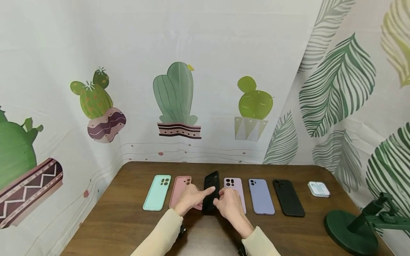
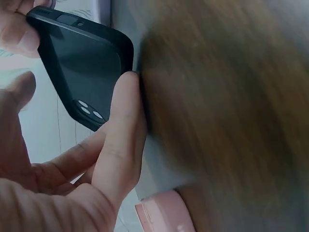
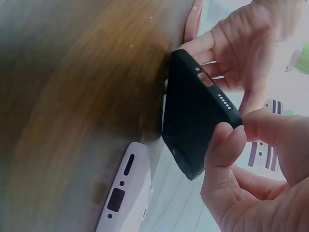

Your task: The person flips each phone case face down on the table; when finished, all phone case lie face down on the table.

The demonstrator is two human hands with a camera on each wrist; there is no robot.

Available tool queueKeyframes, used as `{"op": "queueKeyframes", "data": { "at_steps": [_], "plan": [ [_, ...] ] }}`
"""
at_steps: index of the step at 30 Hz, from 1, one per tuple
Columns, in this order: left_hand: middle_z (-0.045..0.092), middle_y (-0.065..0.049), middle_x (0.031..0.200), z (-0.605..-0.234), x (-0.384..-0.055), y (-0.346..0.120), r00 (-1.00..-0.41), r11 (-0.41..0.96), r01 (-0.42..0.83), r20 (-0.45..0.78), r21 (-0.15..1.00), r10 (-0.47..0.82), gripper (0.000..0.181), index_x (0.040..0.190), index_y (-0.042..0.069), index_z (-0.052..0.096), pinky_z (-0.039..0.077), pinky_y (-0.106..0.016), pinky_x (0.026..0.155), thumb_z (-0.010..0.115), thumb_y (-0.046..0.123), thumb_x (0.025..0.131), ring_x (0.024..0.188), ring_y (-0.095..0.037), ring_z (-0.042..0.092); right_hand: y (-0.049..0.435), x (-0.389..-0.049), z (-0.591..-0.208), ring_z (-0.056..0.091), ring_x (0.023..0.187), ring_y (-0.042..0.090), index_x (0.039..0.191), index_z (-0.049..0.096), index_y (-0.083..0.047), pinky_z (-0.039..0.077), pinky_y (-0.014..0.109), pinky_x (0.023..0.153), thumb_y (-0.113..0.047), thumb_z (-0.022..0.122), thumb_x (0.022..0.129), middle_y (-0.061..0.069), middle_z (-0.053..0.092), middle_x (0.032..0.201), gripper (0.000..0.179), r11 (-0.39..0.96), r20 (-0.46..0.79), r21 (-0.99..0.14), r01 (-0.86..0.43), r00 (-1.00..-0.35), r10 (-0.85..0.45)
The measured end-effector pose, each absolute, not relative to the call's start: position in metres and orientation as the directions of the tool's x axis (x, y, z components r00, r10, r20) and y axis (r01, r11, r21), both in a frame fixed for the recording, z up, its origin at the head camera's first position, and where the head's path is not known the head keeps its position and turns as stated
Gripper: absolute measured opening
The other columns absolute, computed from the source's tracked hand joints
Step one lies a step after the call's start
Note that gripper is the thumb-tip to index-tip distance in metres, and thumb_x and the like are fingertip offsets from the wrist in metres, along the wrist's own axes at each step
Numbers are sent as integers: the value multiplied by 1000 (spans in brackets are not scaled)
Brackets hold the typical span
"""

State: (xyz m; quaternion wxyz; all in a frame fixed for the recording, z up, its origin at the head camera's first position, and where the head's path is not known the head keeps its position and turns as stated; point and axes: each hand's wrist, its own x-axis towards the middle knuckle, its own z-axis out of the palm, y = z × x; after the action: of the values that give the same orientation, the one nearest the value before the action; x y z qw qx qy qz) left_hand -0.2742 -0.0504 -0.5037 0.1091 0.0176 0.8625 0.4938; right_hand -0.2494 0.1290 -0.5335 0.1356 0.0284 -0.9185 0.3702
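A black phone case [image 1: 211,180] stands tilted up off the table between the two hands. My right hand [image 1: 231,203] pinches one of its corners between thumb and finger, seen close in the right wrist view at the case [image 3: 190,106]. My left hand [image 1: 191,196] is at the case's other side, with fairly straight fingers touching its lower edge. The left thumb stands apart from the case in the left wrist view, where the hollow inside and camera holes of the case [image 2: 87,63] show. Beside the hands lie a pink case [image 1: 177,192], partly covered by the left hand, and a lilac case [image 1: 241,193].
On the brown wooden table [image 1: 105,217] a mint case [image 1: 157,192] lies at the left. To the right are a periwinkle case [image 1: 261,196], another black case [image 1: 288,197], a small white box with earphones [image 1: 318,189] and a green round-based stand [image 1: 350,233].
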Motion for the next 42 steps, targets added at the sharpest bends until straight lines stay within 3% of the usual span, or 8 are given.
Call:
{"op": "queueKeyframes", "data": {
  "at_steps": [7,15,20,22,26,30,35,42],
  "plan": [
    [75,-16,86,-505,-274,-47,-954,404,-152,-241,902,178,67,91,-6,76,69,-37,67,85,60,89,66,-18,77,120,-222,-487,68,72,12,99,80,2,58,31,65,-10,84,81,1,76,76,22,680,235,-724,-116,-968,85],
    [80,-21,90,-506,-275,-44,-936,321,-179,-261,930,234,59,94,-3,79,70,-38,72,83,55,92,73,-19,80,116,-222,-481,70,77,14,99,79,1,58,31,67,-15,86,84,2,77,80,23,666,210,-740,-92,-973,99],
    [81,-20,88,-505,-277,-49,-923,241,-190,-257,952,287,53,102,-8,77,71,-41,74,80,45,97,71,-19,79,116,-221,-484,67,60,10,101,79,3,53,26,55,-4,69,99,4,72,68,13,585,193,-799,-140,-981,28],
    [82,-19,89,-503,-277,-52,-925,225,-194,-255,955,283,52,106,-10,76,71,-42,75,81,41,98,72,-18,80,116,-220,-486,64,54,8,102,79,4,51,24,52,3,61,101,3,70,62,18,568,173,-809,-152,-985,-17],
    [82,-21,95,-503,-277,-58,-945,198,-162,-209,967,250,49,115,-13,71,71,-41,76,83,32,98,78,-19,80,116,-221,-492,62,57,7,99,79,5,50,24,55,5,61,96,4,72,65,18,607,124,-780,-149,-989,-84],
    [80,-17,92,-500,-278,-64,-971,182,-78,-116,980,208,38,114,-13,70,69,-34,68,85,17,96,68,-15,76,115,-222,-496,63,56,8,91,78,3,50,25,54,2,68,97,4,73,67,12,611,50,-782,-123,-990,-135],
    [75,-8,78,-495,-279,-71,-983,230,-22,-63,973,171,22,104,-10,77,63,-24,57,85,8,94,56,-9,66,117,-232,-516,62,50,10,82,71,-2,49,26,49,-5,71,99,1,67,59,18,591,19,-798,-121,-984,-175],
    [74,-9,71,-496,-278,-75,-988,351,-26,-77,936,131,16,100,-7,78,54,-21,48,84,7,94,49,-6,65,124,-263,-569,61,67,12,87,74,-6,51,29,61,-19,82,94,-2,66,73,17,745,68,-655,-127,-992,-109]
  ]
}}
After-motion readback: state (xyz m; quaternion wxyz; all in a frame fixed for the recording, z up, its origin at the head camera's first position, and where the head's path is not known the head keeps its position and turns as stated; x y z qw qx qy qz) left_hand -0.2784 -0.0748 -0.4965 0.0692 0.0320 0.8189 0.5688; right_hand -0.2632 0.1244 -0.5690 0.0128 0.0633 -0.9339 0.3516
